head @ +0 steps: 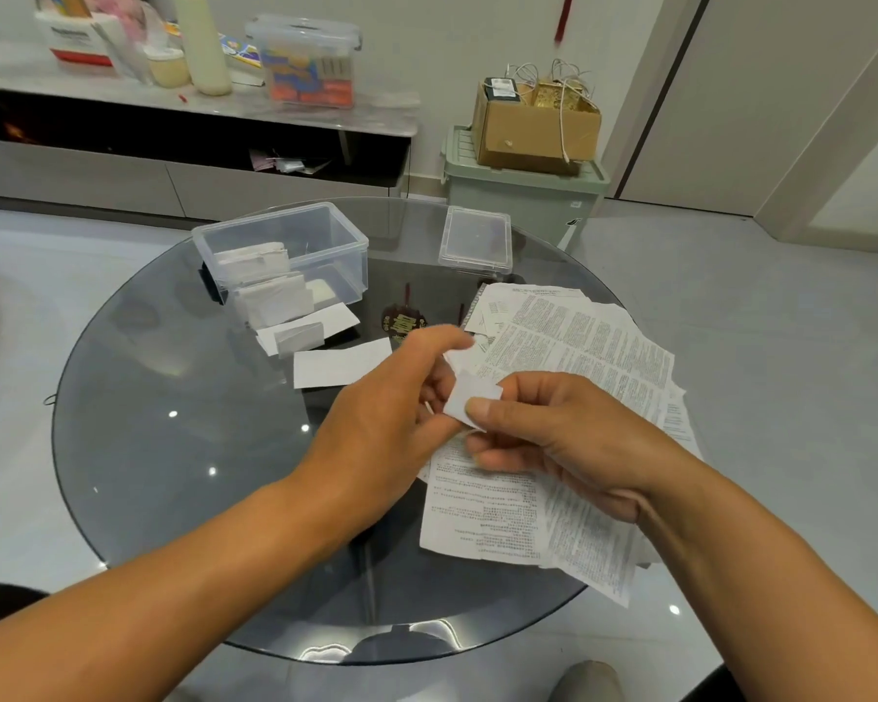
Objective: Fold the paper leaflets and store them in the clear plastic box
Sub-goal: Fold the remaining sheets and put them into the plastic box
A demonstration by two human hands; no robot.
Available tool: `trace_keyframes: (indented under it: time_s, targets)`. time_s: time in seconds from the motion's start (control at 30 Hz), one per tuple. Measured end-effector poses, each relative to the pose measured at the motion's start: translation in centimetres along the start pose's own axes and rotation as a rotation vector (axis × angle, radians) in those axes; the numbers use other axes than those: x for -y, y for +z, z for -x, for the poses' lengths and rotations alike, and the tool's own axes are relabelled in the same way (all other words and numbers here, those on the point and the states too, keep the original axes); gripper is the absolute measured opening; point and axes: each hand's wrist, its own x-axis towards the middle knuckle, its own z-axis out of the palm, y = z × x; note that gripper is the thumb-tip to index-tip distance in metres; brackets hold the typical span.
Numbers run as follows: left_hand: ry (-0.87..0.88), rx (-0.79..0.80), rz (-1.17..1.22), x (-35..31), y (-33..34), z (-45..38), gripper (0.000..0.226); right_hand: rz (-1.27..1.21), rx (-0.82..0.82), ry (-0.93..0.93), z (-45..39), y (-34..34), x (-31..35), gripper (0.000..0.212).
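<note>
Here, both hands meet above the round smoked-glass worktop (163,448), sharing one small folded white paper leaflet (470,405). The right hand (563,438) has its grip on the near edge, thumb on top, fingers curled beneath. The left hand (391,412) pinches the far edge. Beneath them lies a fanned pile of printed unfolded leaflets (579,357). Farther left stands the open clear plastic box (280,255), folded leaflets inside; its lid (475,243) lies apart.

Two hands (376,423), one clear box (280,255), one lid (475,243)
</note>
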Motion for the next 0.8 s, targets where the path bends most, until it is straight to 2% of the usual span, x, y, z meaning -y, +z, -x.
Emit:
trace_keyframes:
  time_s: [0.07, 0.17, 0.27, 0.33, 0.43, 0.47, 0.53, 0.57, 0.6, 0.7, 0.8]
  targets:
    - [0.231, -0.037, -0.178, 0.2, -0.4, -0.1, 0.041, -0.102, 0.013, 0.016, 0.1, 0.2, 0.2, 0.050]
    - [0.473, -0.082, -0.363, 0.8, -1.1, -0.5, 0.012, -0.206, 0.014, 0.003, 0.3, 0.6, 0.4, 0.050]
    - [0.593, -0.088, -0.486, 1.3, -2.5, -0.8, 0.018, -0.202, -0.021, -0.009, 0.3, 0.4, 0.7, 0.043]
    - [0.585, -0.103, -0.531, 1.9, -3.9, -0.9, 0.029, 0.013, -0.086, -0.102, 0.6, -0.3, 1.1, 0.036]
    - [0.413, -0.112, -0.611, 3.0, -5.2, -0.6, 0.034, 0.513, -0.150, -0.238, 1.2, -1.9, 1.3, 0.028]
    - [0.289, -0.098, -0.568, 3.2, -5.3, -0.4, 0.029, 0.647, -0.144, -0.236, 1.3, -2.3, 1.3, 0.029]
    - [-0.070, -0.049, -0.351, 3.5, -5.7, -0.1, 0.019, 0.816, -0.082, -0.176, 1.6, -2.4, 1.1, 0.034]
    - [-0.234, -0.009, -0.272, 3.7, -5.8, 0.0, 0.024, 0.862, -0.036, -0.137, 1.8, -2.1, 0.9, 0.040]
    - [-0.322, 0.043, -0.289, 4.1, -5.8, 0.2, 0.033, 0.908, 0.014, -0.100, 2.0, -1.8, 0.8, 0.047]
    - [-0.414, 0.166, -0.573, 4.0, -6.0, 0.7, 0.046, 1.089, 0.127, -0.057, 2.7, -0.6, 0.3, 0.072]
    - [-0.452, 0.202, -0.859, 3.5, -6.7, 0.8, 0.040, 1.293, 0.145, -0.115, 3.4, 0.7, -0.1, 0.087]
